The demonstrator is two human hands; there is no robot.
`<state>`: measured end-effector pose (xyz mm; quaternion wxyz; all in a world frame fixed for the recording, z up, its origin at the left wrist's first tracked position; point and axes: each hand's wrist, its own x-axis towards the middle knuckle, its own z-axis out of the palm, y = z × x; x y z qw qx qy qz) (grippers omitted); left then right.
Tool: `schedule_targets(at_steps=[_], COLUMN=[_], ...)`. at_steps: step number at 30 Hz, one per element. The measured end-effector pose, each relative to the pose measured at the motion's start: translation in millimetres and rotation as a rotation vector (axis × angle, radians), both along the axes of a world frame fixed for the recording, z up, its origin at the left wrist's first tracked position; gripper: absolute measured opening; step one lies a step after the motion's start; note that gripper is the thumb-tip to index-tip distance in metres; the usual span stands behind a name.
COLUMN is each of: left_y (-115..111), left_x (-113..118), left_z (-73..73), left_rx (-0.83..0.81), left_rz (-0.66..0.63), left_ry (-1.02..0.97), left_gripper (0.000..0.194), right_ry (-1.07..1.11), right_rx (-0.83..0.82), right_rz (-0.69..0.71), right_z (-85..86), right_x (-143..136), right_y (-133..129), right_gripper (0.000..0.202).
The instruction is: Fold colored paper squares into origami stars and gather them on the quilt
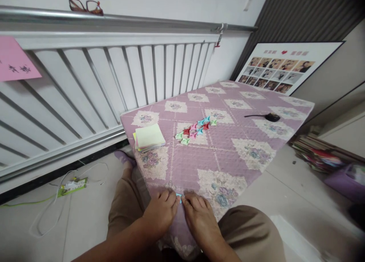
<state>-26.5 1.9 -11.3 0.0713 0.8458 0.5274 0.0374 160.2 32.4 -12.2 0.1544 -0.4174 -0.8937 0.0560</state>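
Observation:
Near the front end of the purple flowered tablecloth (196,161), a small folded piece of blue paper (179,196) sits between my two hands. My left hand (162,212) has its fingers closed on the paper's left side. My right hand (198,212) pinches its right side, thumb and fingertips against the table. Further up the cloth stand several small folded paper figures (194,127) in green, red, pink and blue, grouped in slanting rows. A stack of square paper sheets (149,135), pale yellow on top, lies at the table's left edge.
A black object with a thin handle (272,117) lies on the table's right part. A white radiator (159,72) runs along the wall behind. A photo board (285,68) leans at the far end. A power strip (72,186) with cables is on the floor at left.

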Motion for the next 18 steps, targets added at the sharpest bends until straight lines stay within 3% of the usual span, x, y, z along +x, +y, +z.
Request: schedule_targets(at_steps=[4, 9, 18], left_y=[2, -1, 5], left_x=[-2, -2, -3], left_z=[4.8, 9.3, 16.5], left_rx=[0.070, 0.146, 0.022], left_rz=[-0.033, -0.010, 0.032], left_ry=[0.040, 0.090, 0.000], left_gripper=[0.035, 0.035, 0.033], right_ry=[0.099, 0.134, 0.132], right_rx=[-0.061, -0.014, -0.091], right_rz=[-0.006, -0.040, -0.138], right_z=[5.0, 2.5, 13.3], right_x=[1, 2, -6], right_y=[5, 1, 6], right_gripper=[0.039, 0.036, 0.026])
